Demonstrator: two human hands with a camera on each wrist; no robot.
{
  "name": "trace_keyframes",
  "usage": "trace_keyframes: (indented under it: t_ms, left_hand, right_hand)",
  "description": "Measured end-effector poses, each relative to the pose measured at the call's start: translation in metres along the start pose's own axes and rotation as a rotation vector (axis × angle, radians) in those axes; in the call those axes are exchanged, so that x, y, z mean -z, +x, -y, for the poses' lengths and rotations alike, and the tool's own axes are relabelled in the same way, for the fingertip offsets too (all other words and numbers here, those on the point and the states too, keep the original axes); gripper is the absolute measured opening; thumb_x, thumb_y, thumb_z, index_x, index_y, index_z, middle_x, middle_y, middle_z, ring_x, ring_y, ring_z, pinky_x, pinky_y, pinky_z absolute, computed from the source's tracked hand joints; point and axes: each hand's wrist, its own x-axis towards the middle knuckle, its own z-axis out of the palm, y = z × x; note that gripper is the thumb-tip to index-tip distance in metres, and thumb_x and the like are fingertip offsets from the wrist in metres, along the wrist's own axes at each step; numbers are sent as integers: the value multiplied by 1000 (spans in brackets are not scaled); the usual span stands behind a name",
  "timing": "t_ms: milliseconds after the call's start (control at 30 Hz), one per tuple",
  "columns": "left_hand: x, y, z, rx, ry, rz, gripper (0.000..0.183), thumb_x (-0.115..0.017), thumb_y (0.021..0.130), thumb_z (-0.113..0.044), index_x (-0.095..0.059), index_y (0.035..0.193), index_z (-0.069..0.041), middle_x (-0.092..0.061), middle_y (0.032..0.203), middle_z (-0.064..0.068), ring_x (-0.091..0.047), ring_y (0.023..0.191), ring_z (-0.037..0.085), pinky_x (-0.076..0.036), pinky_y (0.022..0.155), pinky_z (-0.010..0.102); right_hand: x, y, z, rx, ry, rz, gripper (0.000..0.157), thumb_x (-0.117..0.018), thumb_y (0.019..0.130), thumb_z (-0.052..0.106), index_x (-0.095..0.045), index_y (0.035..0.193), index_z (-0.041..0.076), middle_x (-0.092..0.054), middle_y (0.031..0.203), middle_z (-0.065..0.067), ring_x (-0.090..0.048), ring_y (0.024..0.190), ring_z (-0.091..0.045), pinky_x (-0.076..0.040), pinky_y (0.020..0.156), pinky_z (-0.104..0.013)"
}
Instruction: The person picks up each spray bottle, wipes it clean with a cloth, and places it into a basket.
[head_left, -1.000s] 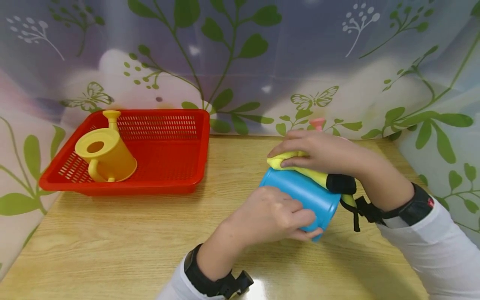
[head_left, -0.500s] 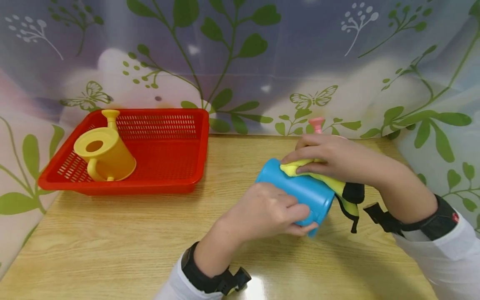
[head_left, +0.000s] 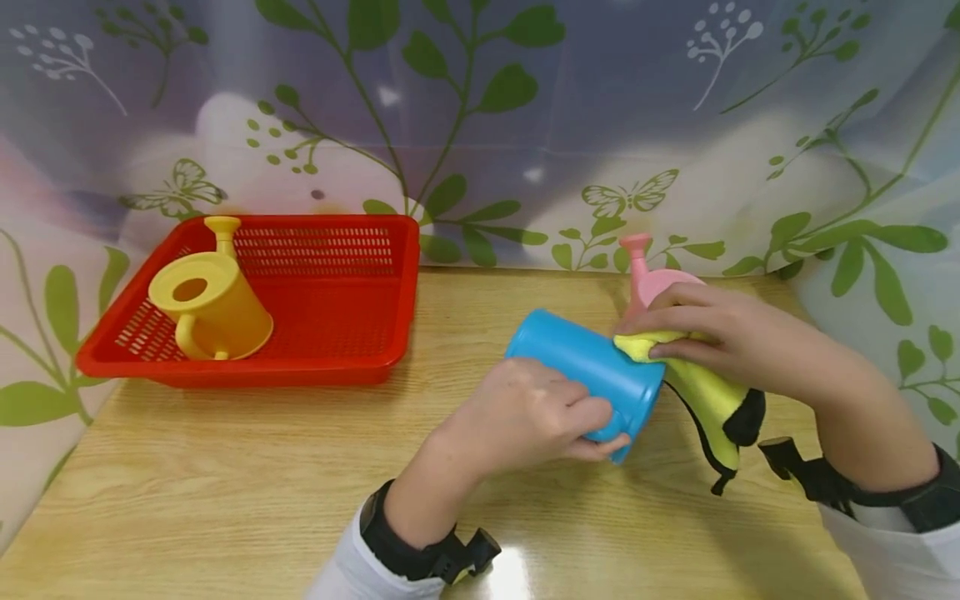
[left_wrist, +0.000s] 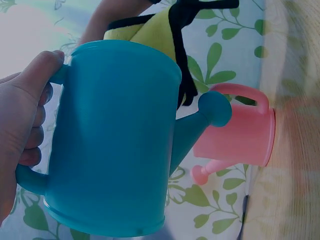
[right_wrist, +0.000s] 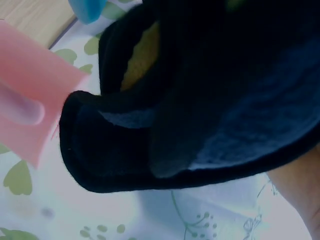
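My left hand (head_left: pixel 536 412) grips the handle of a blue watering can (head_left: pixel 585 358), which lies tilted on its side over the table. In the left wrist view, the fingers (left_wrist: pixel 37 117) curl round that handle, and the can's spout (left_wrist: pixel 192 135) points away from the hand. Pinched in my right hand (head_left: pixel 735 337) is a yellow cloth (head_left: pixel 708 392) with black edging. Its bunched tip meets the blue can's right end, while the rest hangs down loosely. The dark side of the cloth (right_wrist: pixel 240 115) fills much of the right wrist view and hides the right fingers.
A pink watering can (head_left: pixel 671 279) stands behind the right hand, partly covered by it. At the left, a red basket (head_left: pixel 401 333) holds a yellow watering can (head_left: pixel 225 312). Patterned fabric (head_left: pixel 480 133) lines the back and sides of the wooden table (head_left: pixel 262 483).
My right hand has slid the cloth rightward along the blue watering can to its right end, uncovering more of its side and the pink can. The blue can has shifted slightly up and left.
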Motion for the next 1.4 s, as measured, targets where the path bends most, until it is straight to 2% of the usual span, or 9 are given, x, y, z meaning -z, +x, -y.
trace_keyframes:
  t_ms: [133, 333, 500, 667, 867, 1033, 1133, 1267, 1400]
  left_hand:
    - [0, 1, 0, -5, 3, -5, 33, -50, 88, -41, -41, 63, -22, -30, 50, -12, -31, 45, -1, -27, 44, 14]
    - [0, 0, 0, -4, -4, 9, 33, -50, 88, -41, -41, 63, -22, -30, 50, -12, -31, 45, 0, -28, 45, 14]
    - [2, 0, 0, -4, 5, -7, 33, -50, 88, -40, -41, 63, -21, -30, 50, -12, -31, 45, 0, -28, 44, 15]
    - [3, 1, -1, -21, 24, -27, 33, -50, 87, -41, -41, 62, -22, -30, 49, -12, -30, 44, 0, -27, 43, 14]
    - [4, 3, -3, -48, 41, -46, 32, -50, 86, -41, -40, 62, -23, -30, 49, -13, -29, 43, -1, -27, 43, 13]
    - [4, 4, -5, -55, 35, -43, 32, -50, 87, -42, -42, 63, -23, -31, 49, -13, -31, 44, -1, -30, 44, 14]
    - [3, 4, -7, -59, 17, -43, 33, -48, 88, -42, -42, 62, -22, -32, 50, -13, -30, 45, -1, -30, 44, 14]
    - [2, 4, -8, -67, 11, -60, 33, -47, 88, -41, -42, 62, -22, -31, 50, -13, -28, 45, -1, -29, 43, 15]
    - [1, 5, -9, -76, 17, -78, 32, -47, 88, -40, -41, 62, -23, -31, 50, -14, -28, 45, -1, -28, 42, 15]
  right_hand:
    - [2, -10, 1, -59, 0, -12, 45, -72, 70, 5, -62, 111, 21, -57, 94, 9, -44, 78, -3, -35, 63, -15]
    - [6, -15, -1, -52, -11, 6, 50, -74, 66, 4, -61, 112, 21, -54, 94, 14, -43, 77, 1, -38, 65, -13]
    - [8, -10, -2, -51, 22, 50, 53, -73, 67, 2, -59, 115, 22, -57, 101, 15, -46, 82, 2, -40, 68, -14]
    - [4, -2, -6, -23, 77, 65, 53, -71, 71, 1, -58, 117, 22, -61, 111, 12, -51, 98, -3, -43, 77, -17]
    - [-2, 8, -12, -30, 32, 61, 45, -72, 73, 9, -61, 114, 23, -64, 104, 10, -50, 91, -4, -43, 73, -21]
    - [-6, 19, -13, -67, 38, 113, 38, -68, 79, 13, -61, 114, 23, -64, 105, 10, -50, 90, -5, -44, 73, -28]
    - [-8, 26, -13, -118, 64, 175, 33, -63, 84, 17, -59, 116, 24, -63, 108, 10, -53, 92, -5, -47, 75, -30]
    - [-10, 35, -14, -203, 102, 258, 29, -56, 91, 24, -56, 120, 23, -60, 116, 7, -53, 104, -10, -47, 84, -36]
    - [-12, 44, -15, -250, 121, 303, 29, -53, 92, 27, -56, 120, 20, -58, 120, 3, -49, 113, -15, -44, 89, -40]
